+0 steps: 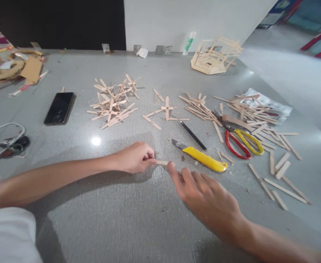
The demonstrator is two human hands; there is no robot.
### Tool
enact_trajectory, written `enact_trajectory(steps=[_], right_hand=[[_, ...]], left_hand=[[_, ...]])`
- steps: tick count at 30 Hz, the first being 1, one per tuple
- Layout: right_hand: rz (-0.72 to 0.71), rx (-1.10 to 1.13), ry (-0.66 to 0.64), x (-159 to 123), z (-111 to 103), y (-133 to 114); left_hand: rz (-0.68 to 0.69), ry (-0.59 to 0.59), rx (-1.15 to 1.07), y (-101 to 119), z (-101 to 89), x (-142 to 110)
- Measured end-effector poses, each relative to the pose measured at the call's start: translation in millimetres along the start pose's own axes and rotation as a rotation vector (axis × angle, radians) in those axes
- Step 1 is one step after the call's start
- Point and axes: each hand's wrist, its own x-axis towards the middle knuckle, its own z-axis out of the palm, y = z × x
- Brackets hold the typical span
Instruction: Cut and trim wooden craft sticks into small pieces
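Observation:
Between my two hands a pale wooden craft stick lies level just over the grey table. My left hand pinches its left end between thumb and finger. The fingers of my right hand are closed on the right end and hide most of it. Just beyond my right hand rest a yellow utility knife, blade out and pointing left, and a thin black craft knife. Farther off, a few sticks are joined in a cross shape.
Joined sticks are heaped at centre left. Loose sticks and red-and-yellow-handled scissors lie to the right. A stick-built frame and a glue tube stand at the back. A phone and cable are on the left.

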Motion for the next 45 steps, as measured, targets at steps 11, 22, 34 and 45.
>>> enact_trajectory(steps=[11, 22, 34, 45], right_hand=[[0.508, 0.733, -0.178, -6, 44, 36], [0.503, 1.211, -0.166, -1, 62, 43], [0.444, 1.198, -0.164, 2, 67, 39], [0.542, 1.197, -0.049, 1, 72, 30]], left_hand=[[0.086, 0.05, 0.213, 1, -13.8, -8], [0.2, 0.219, 0.117, 22, -35.5, -15], [0.353, 0.529, -0.011, 70, -27.9, -65], [0.36, 0.504, 0.004, 75, -22.1, -74]])
